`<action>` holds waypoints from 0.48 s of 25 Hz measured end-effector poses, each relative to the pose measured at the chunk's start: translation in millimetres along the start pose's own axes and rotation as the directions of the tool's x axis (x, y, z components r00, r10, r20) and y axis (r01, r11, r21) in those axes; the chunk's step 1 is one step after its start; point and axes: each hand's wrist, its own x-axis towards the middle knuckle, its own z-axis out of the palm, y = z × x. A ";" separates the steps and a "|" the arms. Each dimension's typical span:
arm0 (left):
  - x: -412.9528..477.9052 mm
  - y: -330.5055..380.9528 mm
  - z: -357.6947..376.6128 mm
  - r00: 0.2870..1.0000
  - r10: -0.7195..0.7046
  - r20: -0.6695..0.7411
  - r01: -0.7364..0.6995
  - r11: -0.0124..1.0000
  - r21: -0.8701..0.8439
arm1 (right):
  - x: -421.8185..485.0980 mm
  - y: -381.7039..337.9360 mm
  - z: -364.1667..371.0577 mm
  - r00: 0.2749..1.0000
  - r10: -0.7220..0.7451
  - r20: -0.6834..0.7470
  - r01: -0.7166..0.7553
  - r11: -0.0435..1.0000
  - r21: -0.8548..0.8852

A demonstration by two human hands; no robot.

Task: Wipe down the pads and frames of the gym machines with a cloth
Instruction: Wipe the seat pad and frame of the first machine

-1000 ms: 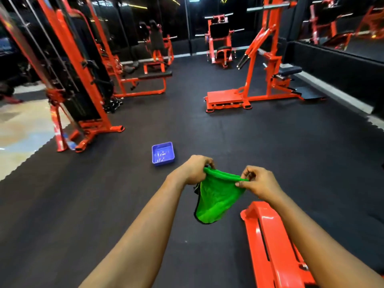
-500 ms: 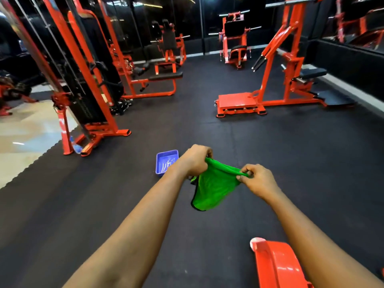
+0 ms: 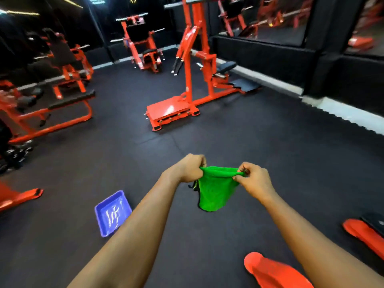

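Two arms outstretched, left hand, right hand pinching cloth (green)

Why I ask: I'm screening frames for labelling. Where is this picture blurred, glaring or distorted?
Head view: the green cloth, left hand and right hand are fairly sharp; the bench at left is motion-smeared. Head view: glare whitens the red footplate, white glints streak the blue tray, and wide-angle stretch shows most at the edges.

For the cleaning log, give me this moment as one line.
phase: cloth prep | left hand: grips green cloth | right hand: pinches cloth edge | machine contact: none | floor: blue tray
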 end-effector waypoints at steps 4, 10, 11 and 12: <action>111.6 14.6 -12.6 0.966 0.247 0.073 -0.246 0.969 -0.020 | 48.8 24.7 -15.5 0.976 0.113 -0.186 -0.102 0.992 0.069; 247.1 94.4 -14.4 0.861 0.502 0.085 -0.499 0.865 -0.058 | 119.1 88.0 -66.2 0.834 0.395 -0.385 -0.327 0.916 0.233; 264.6 115.3 -15.9 0.832 0.546 0.098 -0.541 0.838 -0.072 | 131.0 99.5 -74.7 0.814 0.434 -0.387 -0.347 0.897 0.275; 282.9 137.4 -16.1 0.800 0.588 0.121 -0.583 0.809 -0.078 | 140.6 110.6 -82.8 0.810 0.457 -0.368 -0.361 0.883 0.301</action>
